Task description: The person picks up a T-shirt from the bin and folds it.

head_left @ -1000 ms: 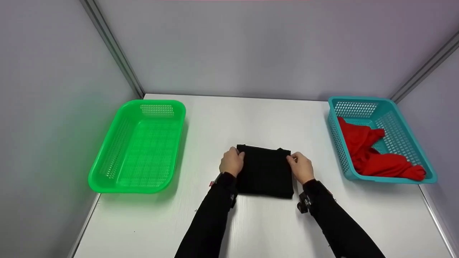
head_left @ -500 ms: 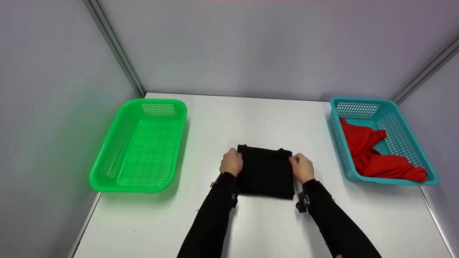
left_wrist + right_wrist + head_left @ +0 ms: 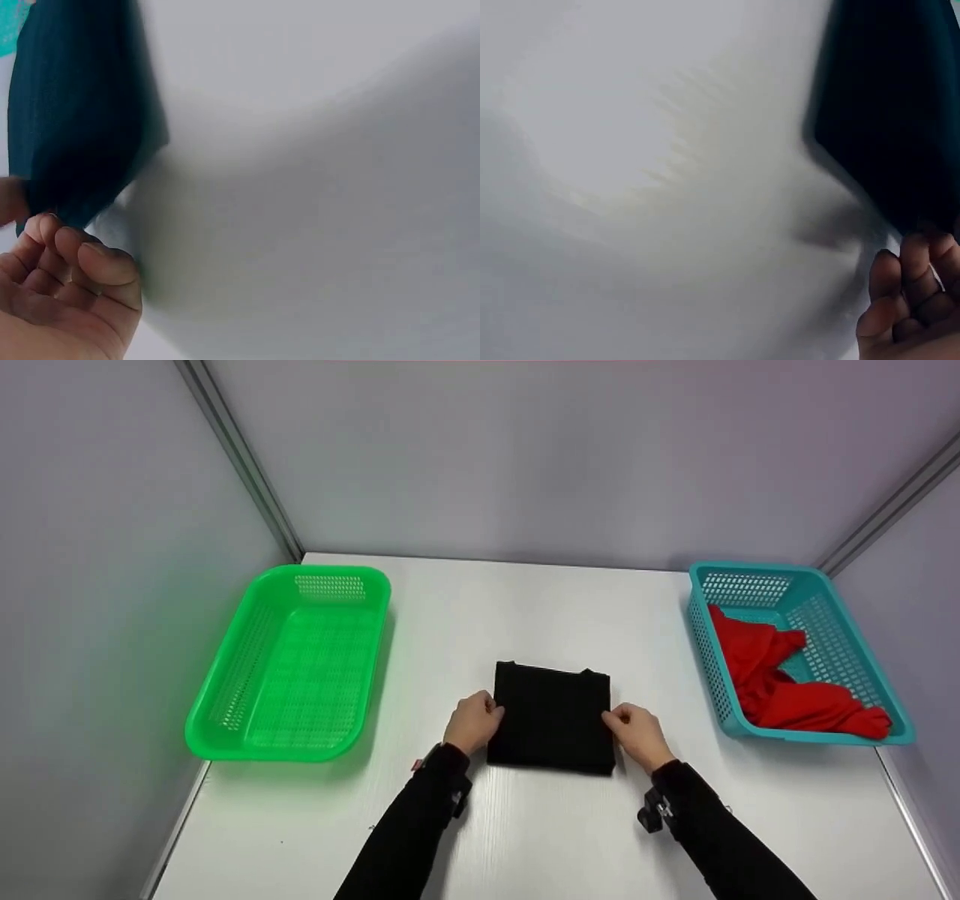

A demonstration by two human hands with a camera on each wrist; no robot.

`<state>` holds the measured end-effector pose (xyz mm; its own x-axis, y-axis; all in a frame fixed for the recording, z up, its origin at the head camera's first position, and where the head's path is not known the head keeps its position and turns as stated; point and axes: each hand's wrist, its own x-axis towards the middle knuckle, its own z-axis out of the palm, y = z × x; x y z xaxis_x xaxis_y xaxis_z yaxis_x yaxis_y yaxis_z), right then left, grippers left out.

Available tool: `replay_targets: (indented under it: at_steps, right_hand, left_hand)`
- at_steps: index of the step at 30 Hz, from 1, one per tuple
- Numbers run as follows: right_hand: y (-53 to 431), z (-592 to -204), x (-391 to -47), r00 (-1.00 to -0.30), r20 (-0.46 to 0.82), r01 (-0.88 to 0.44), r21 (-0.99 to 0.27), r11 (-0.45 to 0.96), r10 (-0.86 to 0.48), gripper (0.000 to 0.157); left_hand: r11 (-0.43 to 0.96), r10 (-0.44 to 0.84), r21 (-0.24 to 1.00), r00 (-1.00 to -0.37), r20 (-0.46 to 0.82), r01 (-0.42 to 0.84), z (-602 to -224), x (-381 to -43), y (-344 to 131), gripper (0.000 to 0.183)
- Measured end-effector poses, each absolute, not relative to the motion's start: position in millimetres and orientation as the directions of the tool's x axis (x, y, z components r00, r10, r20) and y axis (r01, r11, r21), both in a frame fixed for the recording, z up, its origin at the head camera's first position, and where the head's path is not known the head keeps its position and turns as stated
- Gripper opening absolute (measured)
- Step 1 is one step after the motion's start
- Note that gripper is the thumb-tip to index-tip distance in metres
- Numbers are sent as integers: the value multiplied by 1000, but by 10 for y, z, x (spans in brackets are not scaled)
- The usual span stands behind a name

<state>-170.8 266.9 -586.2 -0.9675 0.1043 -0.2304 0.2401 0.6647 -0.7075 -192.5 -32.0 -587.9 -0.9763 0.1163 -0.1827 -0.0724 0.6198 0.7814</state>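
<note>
A black garment (image 3: 553, 720), folded into a flat square, lies on the white table in the head view. At its left edge my left hand (image 3: 472, 724) pinches the cloth, the fingers curled. On the opposite side my right hand (image 3: 637, 731) pinches the right edge between thumb and fingers. The left wrist view has the garment (image 3: 82, 97) just beyond the curled fingers (image 3: 105, 264), with the thumb partly cut off at the frame's side. From the right wrist, a corner of the dark cloth (image 3: 892, 97) shows above the bent fingers (image 3: 885, 276).
A green plastic basket (image 3: 196, 731) stands at the left of the table (image 3: 525, 607). To the right is a blue-green basket (image 3: 904, 727) with a crumpled red cloth (image 3: 795, 690) inside. Grey panels (image 3: 480, 465) border the table at the back and sides.
Both hands have slid down the garment's side edges, from near its upper corners to about mid-height. The garment stays nearly in place, its upper part now looking flatter.
</note>
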Motion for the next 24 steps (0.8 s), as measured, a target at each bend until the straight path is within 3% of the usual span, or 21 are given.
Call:
replay_targets:
  at_steps: [4, 9, 17, 24]
  right_hand:
    - [2653, -5887, -1661, -970, -216, 236, -709, 664, 113, 24]
    - [2640, -5884, -1566, -960, -247, 272, -733, 623, 128, 30]
    - [2622, -5898, -1428, -964, -245, 254, -738, 625, 103, 21]
    - [2684, -5858, -1271, -946, -310, 308, -761, 571, 97, 26]
  left_hand:
    - [625, 126, 779, -979, -158, -45, -5888, -1882, -366, 23]
    - [609, 179, 791, -960, -215, -63, -5844, -1796, -429, 26]
    - [600, 241, 798, -941, -235, -46, -5854, -1702, -516, 26]
    - [565, 322, 822, -900, -295, -67, -5824, -1592, -609, 26]
